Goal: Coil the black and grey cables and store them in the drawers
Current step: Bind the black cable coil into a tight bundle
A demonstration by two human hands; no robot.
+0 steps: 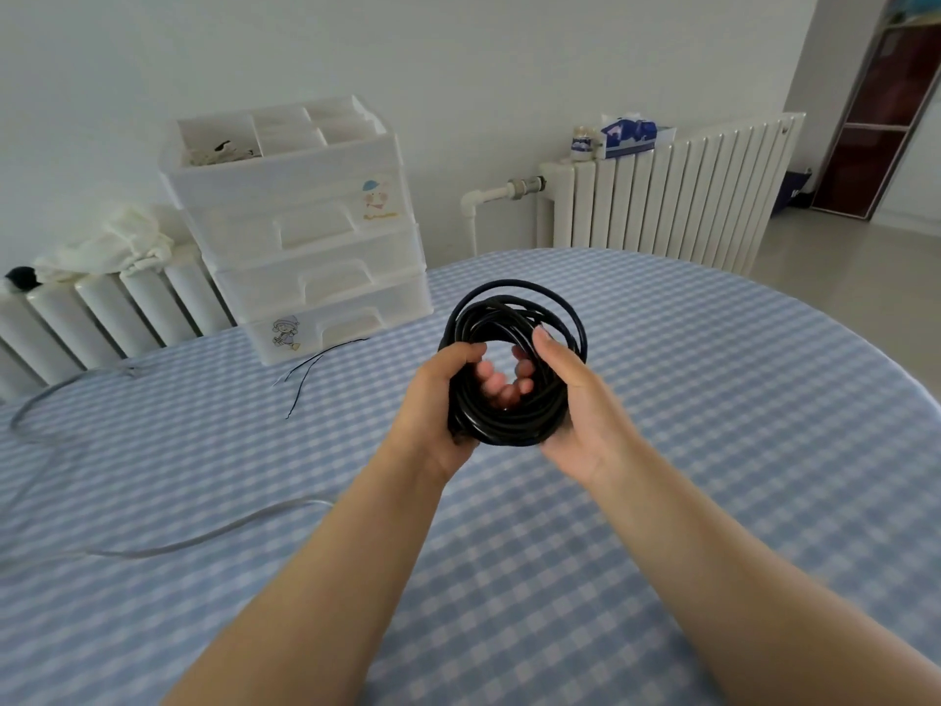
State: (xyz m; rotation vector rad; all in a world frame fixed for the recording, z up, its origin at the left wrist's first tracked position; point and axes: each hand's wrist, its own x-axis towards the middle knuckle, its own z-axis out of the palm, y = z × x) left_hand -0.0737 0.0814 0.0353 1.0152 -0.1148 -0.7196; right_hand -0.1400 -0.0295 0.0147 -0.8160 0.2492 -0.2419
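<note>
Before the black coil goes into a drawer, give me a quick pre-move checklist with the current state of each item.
1. Black cable fully coiled, no trailing end: ok.
2. Both-hand grip: left hand and right hand hold opposite sides of the coil: ok.
3. A drawer open to receive it: not ok; all three fronts of the drawer unit look closed.
4. Coil tied or secured: cannot tell.
5. Grey cable coiled: not ok; it lies loose on the table.

White radiators (662, 196) line the wall — tissue pack (629, 137) atop one, cloth (112, 247) another.
</note>
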